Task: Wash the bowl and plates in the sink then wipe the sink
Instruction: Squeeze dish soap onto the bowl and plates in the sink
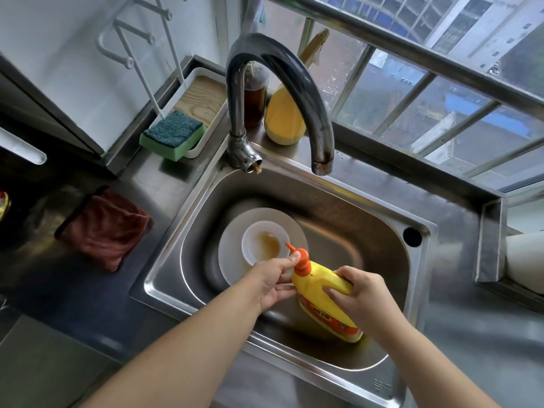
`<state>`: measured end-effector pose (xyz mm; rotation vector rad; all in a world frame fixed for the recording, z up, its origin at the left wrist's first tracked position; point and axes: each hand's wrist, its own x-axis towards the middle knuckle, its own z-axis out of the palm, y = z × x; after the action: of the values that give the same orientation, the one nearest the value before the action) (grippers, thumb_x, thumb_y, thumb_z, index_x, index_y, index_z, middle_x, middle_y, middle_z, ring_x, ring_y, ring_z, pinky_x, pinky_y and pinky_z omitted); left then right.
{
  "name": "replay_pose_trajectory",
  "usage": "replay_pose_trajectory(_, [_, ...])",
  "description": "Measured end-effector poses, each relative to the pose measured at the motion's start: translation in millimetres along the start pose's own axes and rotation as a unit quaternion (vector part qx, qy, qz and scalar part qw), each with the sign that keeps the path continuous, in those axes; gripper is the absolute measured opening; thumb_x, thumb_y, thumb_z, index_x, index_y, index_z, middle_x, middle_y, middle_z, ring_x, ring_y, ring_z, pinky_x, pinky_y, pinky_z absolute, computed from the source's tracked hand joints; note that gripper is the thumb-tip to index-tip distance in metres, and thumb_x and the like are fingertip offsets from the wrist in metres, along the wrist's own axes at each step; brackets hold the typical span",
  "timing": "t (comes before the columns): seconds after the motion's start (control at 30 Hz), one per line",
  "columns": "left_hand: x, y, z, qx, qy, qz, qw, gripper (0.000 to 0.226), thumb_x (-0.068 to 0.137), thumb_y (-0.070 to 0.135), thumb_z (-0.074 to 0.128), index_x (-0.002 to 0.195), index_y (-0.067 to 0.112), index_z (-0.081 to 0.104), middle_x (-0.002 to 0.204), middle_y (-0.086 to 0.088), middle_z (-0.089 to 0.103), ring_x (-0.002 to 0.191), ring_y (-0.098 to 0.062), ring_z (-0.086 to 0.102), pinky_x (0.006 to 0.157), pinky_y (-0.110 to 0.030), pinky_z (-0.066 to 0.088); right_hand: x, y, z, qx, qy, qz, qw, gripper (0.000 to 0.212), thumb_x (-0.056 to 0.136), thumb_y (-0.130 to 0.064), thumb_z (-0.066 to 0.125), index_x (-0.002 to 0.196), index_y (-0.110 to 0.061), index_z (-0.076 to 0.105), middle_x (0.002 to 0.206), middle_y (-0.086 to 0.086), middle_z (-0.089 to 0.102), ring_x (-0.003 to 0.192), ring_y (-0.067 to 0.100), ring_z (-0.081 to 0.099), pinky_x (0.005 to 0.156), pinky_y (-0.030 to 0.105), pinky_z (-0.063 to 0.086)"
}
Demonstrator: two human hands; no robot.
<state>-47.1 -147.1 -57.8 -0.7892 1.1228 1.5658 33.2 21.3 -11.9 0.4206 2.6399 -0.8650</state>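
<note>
A yellow detergent bottle (323, 301) is held tilted over the front part of the sink (421, 260), its orange pump top (301, 262) pointed toward the dishes. The bottle's body is gripped by the right hand (362, 295), with the fingers curled round its upper shoulder. The pump head is pressed from above by the thumb of the left hand (273, 282), while the other fingers of that hand are curled just under the pump's neck, so the pump is pinched.

Just beyond the pump's spout, a small white bowl (265, 241) is seen, streaked inside with a brown residue. It is set on a larger white plate (232, 251), which lies flat on the sink's floor toward the left wall. Whether more plates are stacked under it cannot be told.

Above the basin's back rim, a dark curved faucet (294, 92) is arched over the sink; no water is seen at its mouth. At the back left corner of the counter, a green and blue sponge (172, 135) is rested in a white tray (203, 83). A brown bottle (254, 104) and a yellow gourd-shaped object (284, 119) are stood behind the faucet by the window. On the counter left of the sink, a reddish-brown cloth (107, 228) is laid crumpled.
</note>
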Motion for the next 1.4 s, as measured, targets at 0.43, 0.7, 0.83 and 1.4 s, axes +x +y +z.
replay_pose_trajectory(0.43, [-17, -6, -12, -0.049, -0.036, -0.017, 0.998, 0.038, 0.083, 0.026, 0.070, 0.106, 0.002, 0.051, 0.113, -0.023, 0.059, 0.111, -0.038, 0.060, 0.096, -0.047, 0.049, -7, -3, 4, -0.028, -0.013, -0.006, 1.000, 0.031, 0.081, -0.036, 0.072, 0.107, -0.021, 0.065, 0.090, -0.006, 0.067, 0.082, 0.011, 0.062, 0.076, 0.026, 0.054])
replay_pose_trajectory(0.7, [-37, -17, -16, -0.084, -0.030, -0.024, 0.996, 0.044, 0.087, 0.037, 0.064, 0.112, 0.004, 0.049, 0.109, -0.020, 0.058, 0.100, -0.032, 0.062, 0.080, -0.039, 0.054, 0, -20, -10, -0.094, -0.084, -0.027, 0.992, 0.027, 0.083, -0.039, 0.068, 0.106, -0.025, 0.064, 0.089, -0.008, 0.064, 0.081, 0.008, 0.060, 0.074, 0.023, 0.053])
replay_pose_trajectory(0.83, [-40, -22, -27, -0.114, -0.007, -0.048, 0.992, 0.069, 0.089, 0.038, 0.063, 0.141, 0.004, 0.032, 0.141, -0.025, 0.042, 0.121, -0.040, 0.052, 0.095, -0.045, 0.050, 5, -27, 0, -0.110, -0.116, -0.056, 0.985, 0.028, 0.083, -0.039, 0.068, 0.107, -0.025, 0.064, 0.091, -0.009, 0.064, 0.082, 0.009, 0.060, 0.074, 0.023, 0.053])
replay_pose_trajectory(1.4, [-27, -28, -37, -0.091, 0.045, -0.047, 0.994, 0.062, 0.093, 0.031, 0.058, 0.142, 0.001, 0.034, 0.135, -0.035, 0.045, 0.125, -0.041, 0.049, 0.103, -0.042, 0.044, 15, -26, 13, -0.110, -0.112, -0.142, 0.977, 0.022, 0.082, -0.035, 0.070, 0.100, -0.023, 0.068, 0.086, -0.010, 0.066, 0.078, 0.009, 0.060, 0.071, 0.023, 0.052])
